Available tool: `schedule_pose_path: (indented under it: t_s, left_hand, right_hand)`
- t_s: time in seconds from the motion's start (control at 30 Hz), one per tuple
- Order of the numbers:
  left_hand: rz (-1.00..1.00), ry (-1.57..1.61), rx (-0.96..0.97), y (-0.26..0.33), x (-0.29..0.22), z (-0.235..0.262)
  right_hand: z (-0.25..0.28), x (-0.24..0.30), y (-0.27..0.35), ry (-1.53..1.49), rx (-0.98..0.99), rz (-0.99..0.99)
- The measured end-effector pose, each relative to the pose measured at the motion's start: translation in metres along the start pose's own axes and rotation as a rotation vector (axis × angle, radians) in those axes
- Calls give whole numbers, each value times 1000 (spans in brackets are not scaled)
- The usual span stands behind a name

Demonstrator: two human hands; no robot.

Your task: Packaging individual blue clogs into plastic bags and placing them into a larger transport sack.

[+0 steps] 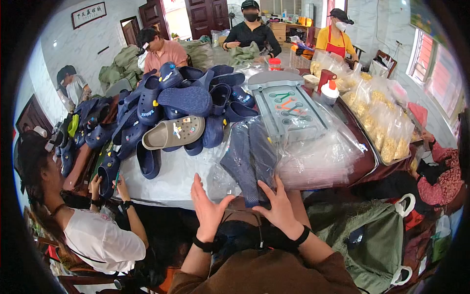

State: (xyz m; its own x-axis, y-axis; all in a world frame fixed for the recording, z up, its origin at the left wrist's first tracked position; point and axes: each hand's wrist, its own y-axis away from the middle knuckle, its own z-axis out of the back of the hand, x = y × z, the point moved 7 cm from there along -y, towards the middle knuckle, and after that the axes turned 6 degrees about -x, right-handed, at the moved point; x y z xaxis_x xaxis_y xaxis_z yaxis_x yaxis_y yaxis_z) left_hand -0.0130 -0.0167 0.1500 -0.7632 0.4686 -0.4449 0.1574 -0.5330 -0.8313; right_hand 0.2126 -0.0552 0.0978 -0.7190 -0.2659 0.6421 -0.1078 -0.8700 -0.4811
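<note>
A pair of navy clogs [252, 159], patterned soles showing, lies in a clear plastic bag at the table's front edge. My right hand [280, 206] grips their near end, with the thumb at the tip and the fingers along the right side. Just left of the clogs, my left hand [209, 208] is held up open, thumb and fingers apart, touching nothing. Beyond it a large heap of navy clogs [185, 102] covers the table, with one taupe clog [174, 133] bearing small charms on its front.
Flat clear bags [318, 166] lie to the right, beside a grey plastic tray [286, 105]. Bags of small yellowish pieces [387, 132] fill the right side. A co-worker [98, 230] at left handles a clog; others sit around the table. A green sack [362, 240] stands at lower right.
</note>
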Motion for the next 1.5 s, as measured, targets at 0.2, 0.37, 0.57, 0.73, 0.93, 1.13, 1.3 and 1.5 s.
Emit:
schedule_pose_path:
  t_s: [0.2, 0.37, 0.57, 0.73, 0.93, 1.13, 1.3, 1.5]
  left_hand:
    - [488, 355, 466, 59, 60, -61]
    - [124, 308, 288, 36, 24, -34]
    - [356, 383, 610, 74, 68, -52]
    - [330, 591, 420, 66, 88, -35]
    - [643, 771, 458, 66, 59, -67]
    - [384, 774, 700, 124, 40, -92]
    - [763, 1083, 825, 132, 64, -81]
    - [323, 1035, 831, 99, -3, -57]
  right_hand:
    - [-4, 2, 3, 41, 49, -7]
    - [0, -8, 2, 4, -71, -30]
    - [-12, -2, 4, 59, -10, -35]
    - [6, 7, -8, 19, 5, 68]
    - [-5, -7, -40, -91, -159, -43]
    - [-35, 9, -38, 142, 2, -148]
    - [-31, 6, -30, 111, -13, -166]
    - [17, -10, -23, -143, -89, -203]
